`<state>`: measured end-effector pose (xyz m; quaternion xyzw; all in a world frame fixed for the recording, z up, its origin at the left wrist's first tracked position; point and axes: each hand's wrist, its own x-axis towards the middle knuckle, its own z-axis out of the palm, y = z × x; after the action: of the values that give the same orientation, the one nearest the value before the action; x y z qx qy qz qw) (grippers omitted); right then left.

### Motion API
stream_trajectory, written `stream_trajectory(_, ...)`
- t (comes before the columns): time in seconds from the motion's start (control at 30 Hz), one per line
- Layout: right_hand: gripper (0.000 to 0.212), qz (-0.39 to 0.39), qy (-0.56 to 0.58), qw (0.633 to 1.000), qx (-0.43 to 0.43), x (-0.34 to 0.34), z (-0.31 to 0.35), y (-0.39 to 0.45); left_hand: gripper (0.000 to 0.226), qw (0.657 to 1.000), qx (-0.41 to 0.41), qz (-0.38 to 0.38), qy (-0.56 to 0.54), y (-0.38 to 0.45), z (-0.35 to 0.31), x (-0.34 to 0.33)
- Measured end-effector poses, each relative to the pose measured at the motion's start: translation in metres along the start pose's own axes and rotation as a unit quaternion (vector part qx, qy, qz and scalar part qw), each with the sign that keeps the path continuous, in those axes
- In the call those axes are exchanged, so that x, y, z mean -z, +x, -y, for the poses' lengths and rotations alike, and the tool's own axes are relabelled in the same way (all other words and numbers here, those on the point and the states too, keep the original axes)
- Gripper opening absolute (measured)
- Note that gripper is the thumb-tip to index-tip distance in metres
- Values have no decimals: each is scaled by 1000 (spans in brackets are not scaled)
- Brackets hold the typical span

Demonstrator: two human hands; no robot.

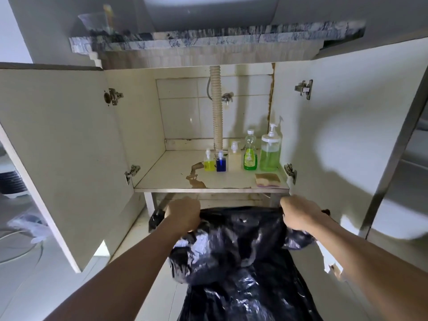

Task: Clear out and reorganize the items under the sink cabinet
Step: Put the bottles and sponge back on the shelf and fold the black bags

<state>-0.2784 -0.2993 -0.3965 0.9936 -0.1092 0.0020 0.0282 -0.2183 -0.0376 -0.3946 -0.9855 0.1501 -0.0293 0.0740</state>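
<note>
A black plastic bag (238, 256) hangs below the open sink cabinet. My left hand (183, 214) grips its top edge on the left and my right hand (298, 214) grips it on the right, stretching the rim between them. On the cabinet shelf (166, 174) stand a small yellow bottle (209, 163), a small blue bottle (221, 163), a white bottle (234, 156), a green dish soap bottle (250, 154) and a large green pump bottle (270, 151). A sponge (267, 180) lies near the shelf's front right corner.
Both cabinet doors are swung wide, the left door (58, 147) and the right door (342, 135). A ribbed drain hose (216, 107) runs down the back wall beside a valve (227, 97). Brown stains (194, 177) mark the shelf. A marble counter edge (208, 40) overhangs.
</note>
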Motion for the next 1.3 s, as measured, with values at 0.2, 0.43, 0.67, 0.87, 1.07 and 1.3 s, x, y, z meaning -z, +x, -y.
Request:
stream_trajectory(0.2, 23, -243, 128, 961, -18, 26, -3, -1, 37, 957, 25, -238, -162, -7, 4, 36)
stream_trajectory(0.43, 21, -136, 22, 990, 30, -4, -18, -15, 46, 983, -137, -109, -51, -26, 8, 7)
stream_trajectory(0.67, 13, 235, -50, 969, 57, -87, -6, -25, 57, 935, -223, 258, 100, -33, -9, -76)
stream_trajectory(0.87, 52, 349, 78, 932, -61, -198, -9, -60, 72, 902, -168, 389, 75, -42, -29, -175)
stream_trajectory(1.07, 96, 458, 96, 876, -115, -243, -20, -84, 85, 854, -71, 515, -30, -76, -35, -238)
stream_trajectory(1.3, 53, 193, 260, 895, -306, -257, -53, -71, 35, 915, 205, 244, -246, -55, 4, -237)
